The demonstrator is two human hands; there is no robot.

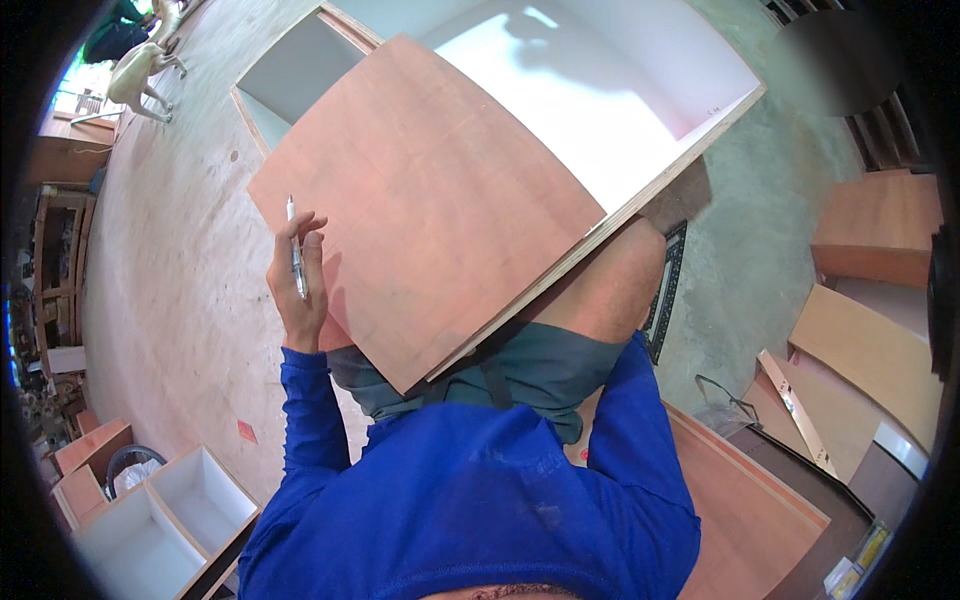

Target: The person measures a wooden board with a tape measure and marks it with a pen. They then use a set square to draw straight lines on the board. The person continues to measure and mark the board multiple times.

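Observation:
My left hand holds a white and clear pen between its fingers, tip upward. It is beside the left edge of a reddish-brown plywood panel. That panel lies slanted over my lap and partly covers a wooden cabinet box with a white interior. The box has a narrower compartment at its upper left. My right arm in its blue sleeve reaches toward my bare knee; the right hand itself is hidden.
On the right floor are a black carpenter's square, wooden boards and a pale wood strip. A white-lined divided box stands at the lower left. A dog stands at the far left. Another plywood board lies behind my right side.

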